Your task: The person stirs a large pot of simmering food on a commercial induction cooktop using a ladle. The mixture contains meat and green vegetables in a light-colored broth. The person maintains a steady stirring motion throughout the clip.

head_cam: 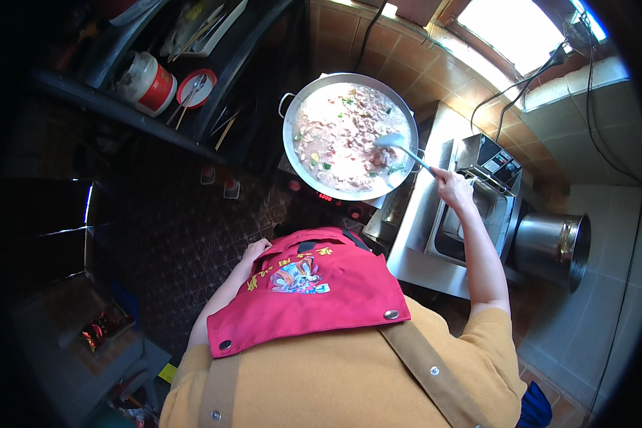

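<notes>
A wide metal pan [287,134] with two loop handles stands on an electric cooker [321,197] whose display is lit red. In it lies a pale stew of meat pieces [348,136] with green and red bits. My right hand [453,188] is closed around the handle of a grey-blue ladle or spatula [389,140], its head resting in the stew at the pan's right side. My left hand [258,248] rests at the left edge of my red apron [348,278]; its fingers are partly hidden, so whether it grips the cloth is unclear.
Right of the pan, a deep fryer [484,166] with a metal basin stands on a steel counter [417,235], beside a tall steel pot [545,246]. At upper left, a dark shelf [123,123] bears a red-labelled tub [158,88] and a red-rimmed bowl [212,88]. Cables hang by the window.
</notes>
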`<state>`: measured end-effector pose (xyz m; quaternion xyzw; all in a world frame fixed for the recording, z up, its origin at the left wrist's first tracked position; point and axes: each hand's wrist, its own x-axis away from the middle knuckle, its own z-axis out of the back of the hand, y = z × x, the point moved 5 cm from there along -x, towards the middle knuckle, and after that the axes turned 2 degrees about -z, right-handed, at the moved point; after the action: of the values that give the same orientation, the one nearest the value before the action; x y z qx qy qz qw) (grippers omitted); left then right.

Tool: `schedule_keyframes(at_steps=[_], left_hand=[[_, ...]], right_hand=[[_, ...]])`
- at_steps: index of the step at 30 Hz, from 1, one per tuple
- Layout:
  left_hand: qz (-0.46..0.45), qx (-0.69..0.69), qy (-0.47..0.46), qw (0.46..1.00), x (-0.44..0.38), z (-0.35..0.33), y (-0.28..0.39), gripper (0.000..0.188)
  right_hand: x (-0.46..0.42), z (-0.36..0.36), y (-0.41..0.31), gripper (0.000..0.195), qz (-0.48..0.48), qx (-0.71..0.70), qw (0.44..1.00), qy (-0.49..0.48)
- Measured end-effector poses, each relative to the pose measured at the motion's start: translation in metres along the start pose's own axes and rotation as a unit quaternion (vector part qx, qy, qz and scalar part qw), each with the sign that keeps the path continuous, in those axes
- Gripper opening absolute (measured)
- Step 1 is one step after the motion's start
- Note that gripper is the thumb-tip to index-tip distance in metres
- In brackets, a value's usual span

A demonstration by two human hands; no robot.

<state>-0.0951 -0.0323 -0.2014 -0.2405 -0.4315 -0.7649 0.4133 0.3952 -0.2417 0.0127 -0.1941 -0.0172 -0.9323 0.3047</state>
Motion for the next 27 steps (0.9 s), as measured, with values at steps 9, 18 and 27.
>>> schedule_keyframes(at_steps=[9, 18, 27], left_hand=[[0.036, 0.060, 0.012, 0.997, 0.011, -0.012, -0.023, 0.041], [0.155, 0.155, -0.018, 0.976, 0.017, -0.039, -0.075, 0.036], [0.048, 0.030, 0.010, 0.998, 0.015, -0.007, -0.026, 0.034]], right_hand=[[-0.097, -0.087, -0.051, 0.024, -0.057, -0.485, 0.870, -0.065], [-0.070, -0.119, -0.145, 0.018, -0.027, -0.550, 0.826, -0.117], [-0.065, -0.145, -0.175, 0.022, 0.146, -0.276, 0.947, 0.077]])
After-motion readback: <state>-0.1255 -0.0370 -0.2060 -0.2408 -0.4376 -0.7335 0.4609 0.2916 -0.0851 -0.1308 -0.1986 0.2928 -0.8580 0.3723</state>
